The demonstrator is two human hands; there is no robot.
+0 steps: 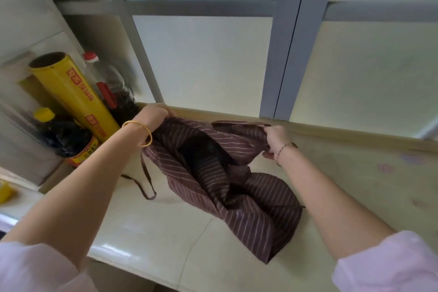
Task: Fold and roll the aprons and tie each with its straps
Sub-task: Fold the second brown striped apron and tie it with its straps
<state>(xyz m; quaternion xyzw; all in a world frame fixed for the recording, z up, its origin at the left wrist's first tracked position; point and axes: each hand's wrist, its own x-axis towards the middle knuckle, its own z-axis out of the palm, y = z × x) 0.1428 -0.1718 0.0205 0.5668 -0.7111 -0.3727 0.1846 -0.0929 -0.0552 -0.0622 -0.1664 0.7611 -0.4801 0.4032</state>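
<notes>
Your left sleeve [35,268] and right sleeve [391,265] are pale pink fabric and end near the elbow. Both forearms are bare, as are your left hand [154,117] and right hand [276,140]. The left wrist carries a plain gold bangle [149,134]. The right wrist carries a thin dark bracelet [282,148] with a small gold-coloured piece.
</notes>
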